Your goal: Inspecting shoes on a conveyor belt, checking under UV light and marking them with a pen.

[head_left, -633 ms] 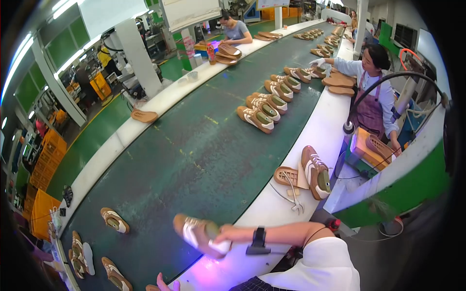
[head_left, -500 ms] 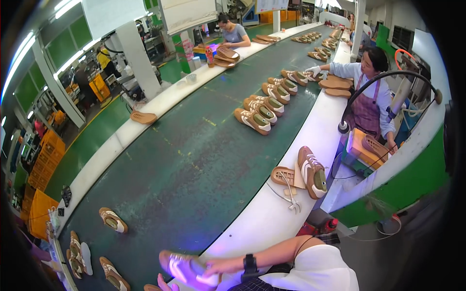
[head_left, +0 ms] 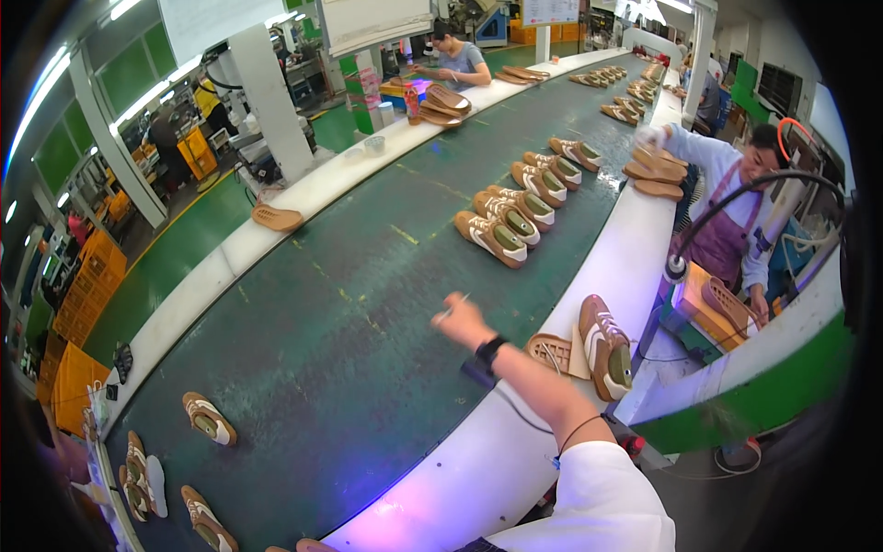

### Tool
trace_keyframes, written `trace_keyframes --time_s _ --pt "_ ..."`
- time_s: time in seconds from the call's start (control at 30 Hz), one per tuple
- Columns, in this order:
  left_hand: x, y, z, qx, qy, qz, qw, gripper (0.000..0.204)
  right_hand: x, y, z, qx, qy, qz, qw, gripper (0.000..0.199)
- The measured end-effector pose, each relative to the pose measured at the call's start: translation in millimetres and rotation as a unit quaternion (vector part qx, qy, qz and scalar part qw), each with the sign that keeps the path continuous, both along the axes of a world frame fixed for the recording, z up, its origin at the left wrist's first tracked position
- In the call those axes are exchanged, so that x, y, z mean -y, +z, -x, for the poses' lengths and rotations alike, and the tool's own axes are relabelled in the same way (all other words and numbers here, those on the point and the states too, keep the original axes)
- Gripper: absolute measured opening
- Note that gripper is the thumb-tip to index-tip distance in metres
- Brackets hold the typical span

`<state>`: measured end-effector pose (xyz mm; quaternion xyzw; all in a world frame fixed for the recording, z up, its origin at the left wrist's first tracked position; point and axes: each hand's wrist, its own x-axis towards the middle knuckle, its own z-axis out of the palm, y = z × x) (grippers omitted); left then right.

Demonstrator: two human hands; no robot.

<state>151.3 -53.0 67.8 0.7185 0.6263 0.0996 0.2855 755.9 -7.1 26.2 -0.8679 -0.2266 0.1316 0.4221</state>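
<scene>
Your sleeve is white and your wristband black. The conveyor belt is dark green, flecked with yellow marks; the ledge is white, tinted violet and pink in places. The shoes are tan-brown with white stripes, white laces and olive-green linings. A co-worker's apron is purple, and the crates orange.

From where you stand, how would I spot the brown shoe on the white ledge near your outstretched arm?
Start with the wide green belt, then the white ledge along its right side. Just beyond my right forearm lies a tan sole; to its right is the brown shoe, toe pointing away. Unlike the shoes on the belt, it sits on white, beside that sole.
</scene>
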Motion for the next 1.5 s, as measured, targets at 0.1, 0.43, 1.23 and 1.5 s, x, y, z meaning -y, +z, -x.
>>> trace_keyframes --time_s 0.1,0.43,1.23,1.5 --pt "13.9 -26.8 21.3 0.019 0.142 0.041 0.989 0.089 -4.9 -15.0 -106.3 0.169 -0.139 0.043 0.975 0.036" --pt "8.6 -95.2 31.1 0.125 0.182 0.16 0.962 0.101 11.5 -29.5 -201.1 0.095 -0.233 0.169 0.953 0.065" --pt "3.3 -117.0 -1.0 0.373 0.26 0.15 0.878 0.1 7.9 -57.5 -99.6 -0.04 -0.077 0.102 0.991 0.072" --pt "26.1 -56.0 2.2 0.509 0.286 0.202 0.786 0.09 28.3 -45.6 71.5 -0.57 0.153 -0.242 0.77 0.047"
